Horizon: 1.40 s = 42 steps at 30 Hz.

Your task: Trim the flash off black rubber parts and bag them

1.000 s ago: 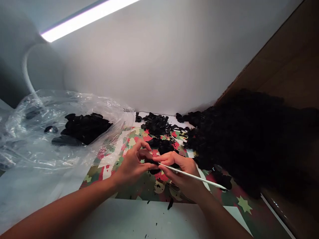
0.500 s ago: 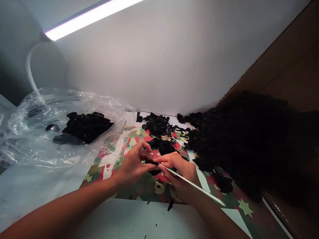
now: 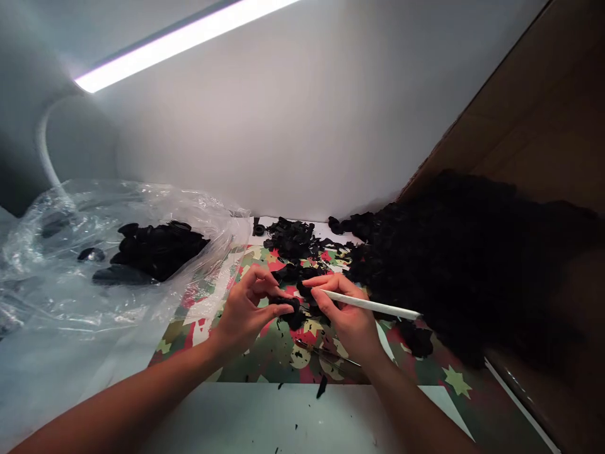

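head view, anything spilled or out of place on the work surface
Yes: loose black scraps lie past the near edge of the patterned paper, on the white surface, apart from the large black heap. The paper's left side also looks torn, with ragged pale patches.

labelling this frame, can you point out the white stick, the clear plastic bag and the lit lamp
White stick (image 3: 371, 304): head view, middle of its shaft
Clear plastic bag (image 3: 51, 274): head view, bare film on its left
Lit lamp (image 3: 189, 38): head view, middle of the glowing bar
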Each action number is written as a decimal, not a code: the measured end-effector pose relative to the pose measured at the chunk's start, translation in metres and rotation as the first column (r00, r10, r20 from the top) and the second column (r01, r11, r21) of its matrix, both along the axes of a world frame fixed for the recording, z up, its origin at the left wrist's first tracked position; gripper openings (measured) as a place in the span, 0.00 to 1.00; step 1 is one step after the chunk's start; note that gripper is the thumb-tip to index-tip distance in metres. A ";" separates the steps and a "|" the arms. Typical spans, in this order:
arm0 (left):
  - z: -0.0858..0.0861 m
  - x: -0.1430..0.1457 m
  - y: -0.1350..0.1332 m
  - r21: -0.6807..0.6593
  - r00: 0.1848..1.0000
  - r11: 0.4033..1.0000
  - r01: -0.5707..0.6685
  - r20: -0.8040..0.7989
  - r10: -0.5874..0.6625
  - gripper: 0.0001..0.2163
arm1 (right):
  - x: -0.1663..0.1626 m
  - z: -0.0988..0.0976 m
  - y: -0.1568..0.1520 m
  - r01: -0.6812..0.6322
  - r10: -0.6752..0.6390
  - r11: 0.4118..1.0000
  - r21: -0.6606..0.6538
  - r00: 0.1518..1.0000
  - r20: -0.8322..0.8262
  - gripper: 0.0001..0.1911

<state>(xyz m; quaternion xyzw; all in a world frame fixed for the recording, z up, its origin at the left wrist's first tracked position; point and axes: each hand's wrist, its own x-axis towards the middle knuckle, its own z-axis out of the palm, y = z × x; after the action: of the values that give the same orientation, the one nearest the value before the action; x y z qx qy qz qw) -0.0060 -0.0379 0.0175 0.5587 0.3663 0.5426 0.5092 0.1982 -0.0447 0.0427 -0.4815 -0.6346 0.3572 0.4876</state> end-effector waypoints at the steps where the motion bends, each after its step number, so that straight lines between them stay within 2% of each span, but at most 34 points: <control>1: 0.001 0.000 0.000 0.004 1.000 1.000 -0.019 0.006 0.019 0.18 | 0.000 -0.001 0.001 -0.007 0.007 1.000 -0.007 1.000 -0.028 0.13; 4: 0.002 -0.003 0.003 -0.040 0.999 0.999 -0.012 0.043 0.014 0.16 | -0.002 -0.003 0.002 -0.044 0.042 0.999 -0.015 0.995 -0.096 0.15; 8: -0.001 -0.004 0.008 -0.159 0.986 0.984 0.075 0.160 -0.049 0.13 | -0.004 -0.007 0.000 -0.090 0.085 0.996 -0.026 0.985 -0.149 0.13; 10: -0.003 -0.002 0.009 -0.214 0.965 0.968 0.128 0.251 -0.072 0.14 | -0.005 -0.009 -0.002 -0.096 0.082 0.993 -0.071 0.981 -0.175 0.14; 13: -0.002 0.002 0.010 -0.312 0.902 0.917 0.249 0.419 -0.102 0.15 | -0.006 -0.009 -0.004 -0.077 0.055 0.989 -0.127 0.983 -0.173 0.16; 15: -0.001 0.004 0.009 -0.368 0.859 0.875 0.315 0.502 -0.098 0.14 | -0.006 -0.009 -0.005 -0.058 0.042 0.993 -0.107 0.989 -0.144 0.16; 20: 0.001 0.006 0.008 -0.434 0.820 0.818 0.379 0.566 -0.079 0.15 | -0.003 -0.008 -0.006 -0.017 0.013 0.999 -0.041 0.997 -0.081 0.14; 24: 0.000 0.006 0.009 -0.442 0.820 0.819 0.367 0.569 -0.060 0.15 | -0.002 -0.009 -0.005 -0.005 0.008 0.996 0.087 0.999 -0.033 0.12; 28: -0.002 0.007 0.008 -0.410 0.836 0.849 0.334 0.545 -0.065 0.20 | -0.004 -0.005 -0.006 -0.145 0.152 0.960 0.240 0.988 -0.011 0.09; 31: -0.002 0.008 0.006 -0.399 0.853 0.859 0.321 0.516 -0.079 0.22 | -0.007 -0.002 -0.009 -0.235 0.235 0.939 0.251 0.972 0.034 0.06; 36: -0.001 0.011 0.006 -0.428 0.905 0.864 0.264 0.419 -0.069 0.23 | -0.010 -0.003 -0.009 -0.301 0.272 0.930 0.211 0.950 0.156 0.07; 39: -0.002 0.011 0.005 -0.406 0.946 0.886 0.225 0.308 -0.099 0.27 | -0.012 -0.005 -0.007 -0.280 0.250 0.939 0.202 0.955 0.161 0.08; 42: -0.003 0.009 0.002 -0.274 0.979 0.946 0.170 0.159 -0.130 0.31 | -0.013 -0.008 -0.007 -0.228 0.207 0.958 0.175 0.970 0.130 0.09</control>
<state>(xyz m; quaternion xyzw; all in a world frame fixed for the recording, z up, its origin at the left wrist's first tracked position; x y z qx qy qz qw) 0.0027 -0.0355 0.0145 0.4661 0.3610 0.4811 0.6488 0.1853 -0.0518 0.0348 -0.3792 -0.7409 0.3197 0.4529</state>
